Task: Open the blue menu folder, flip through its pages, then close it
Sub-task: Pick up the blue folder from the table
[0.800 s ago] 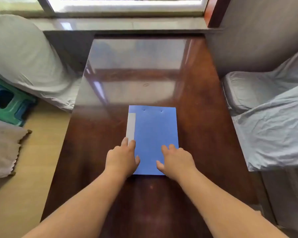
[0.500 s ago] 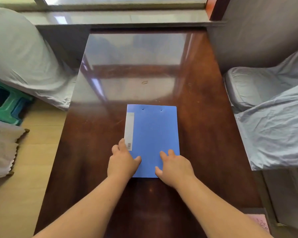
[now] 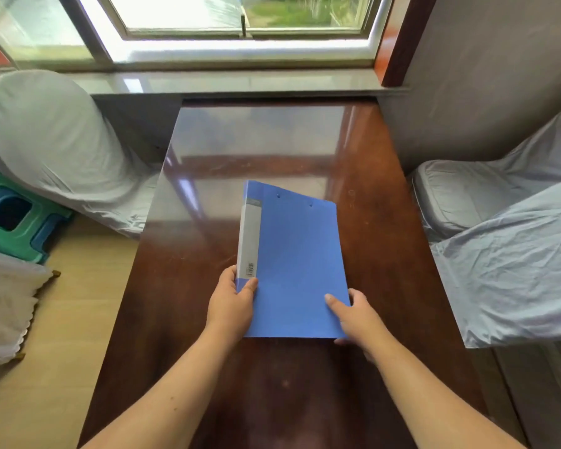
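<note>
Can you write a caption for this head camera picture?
Both hands, left and right, hold the closed blue folder over the table.

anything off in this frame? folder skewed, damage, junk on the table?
Nothing damaged or spilled. The blue menu folder is closed and sits skewed, its far end swung to the person's left against the table edges, spine side tipped up. That fits the grip: left hand on the spine corner, right hand on the near right corner.

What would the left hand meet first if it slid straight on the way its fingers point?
The left hand already grips the folder at its spine corner. Straight on, it would probably run along the spine, then over bare table; the sill lies beyond.
</note>
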